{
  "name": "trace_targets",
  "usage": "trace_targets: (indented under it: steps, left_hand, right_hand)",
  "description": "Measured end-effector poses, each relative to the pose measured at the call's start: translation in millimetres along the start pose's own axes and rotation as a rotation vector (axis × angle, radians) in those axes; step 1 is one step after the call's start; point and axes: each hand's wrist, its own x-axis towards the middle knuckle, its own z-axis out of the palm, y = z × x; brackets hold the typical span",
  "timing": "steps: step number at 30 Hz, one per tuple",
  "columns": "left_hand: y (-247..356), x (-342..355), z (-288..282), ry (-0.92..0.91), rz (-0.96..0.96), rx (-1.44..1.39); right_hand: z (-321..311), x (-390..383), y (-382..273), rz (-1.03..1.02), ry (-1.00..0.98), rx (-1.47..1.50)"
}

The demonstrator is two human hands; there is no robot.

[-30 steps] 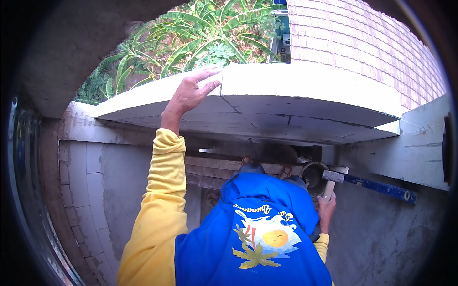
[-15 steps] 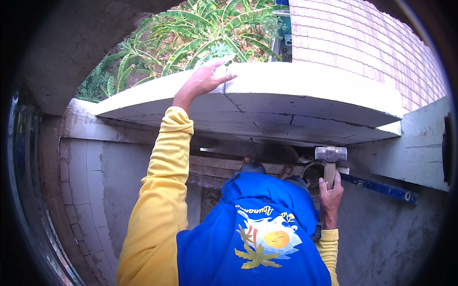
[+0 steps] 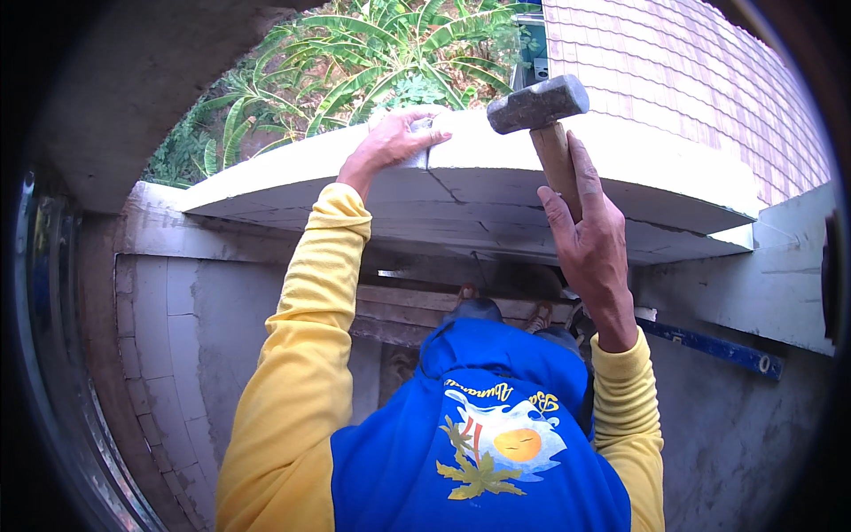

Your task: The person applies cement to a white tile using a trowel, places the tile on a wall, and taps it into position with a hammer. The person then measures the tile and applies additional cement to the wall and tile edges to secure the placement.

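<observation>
My left hand (image 3: 390, 146) rests on the top of a white block wall (image 3: 479, 151), its fingers bent over the edge beside a vertical joint. My right hand (image 3: 592, 248) is wrapped round the wooden handle of a hammer (image 3: 537, 104). The heavy metal head is raised above the wall's near edge, right of my left hand; whether it touches the blocks I cannot tell. My feet (image 3: 467, 294) show in sandals below the wall, partly hidden by my blue shirt.
A blue spirit level (image 3: 718, 348) lies at the right, near a partly hidden bucket. Wooden planks (image 3: 403, 301) run below the wall. A concrete side wall (image 3: 771, 293) stands at the right. Beyond the wall are banana plants (image 3: 355, 62) below and a tiled roof (image 3: 665, 62).
My right hand has lifted the hammer from beside the bucket up and left to the wall top. My left hand has shifted slightly up and to the right along the edge.
</observation>
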Motion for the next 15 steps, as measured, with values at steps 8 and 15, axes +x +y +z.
trace_targets:
  steps: [8, 15]
  left_hand:
    - [-6, 4, 2, 0.047, 0.026, 0.013]
    - [0, 2, -1, -0.02, -0.016, -0.077]
  right_hand:
    - [22, 12, 14, 0.072, -0.171, -0.271]
    - [23, 18, 0, 0.031, -0.05, -0.199]
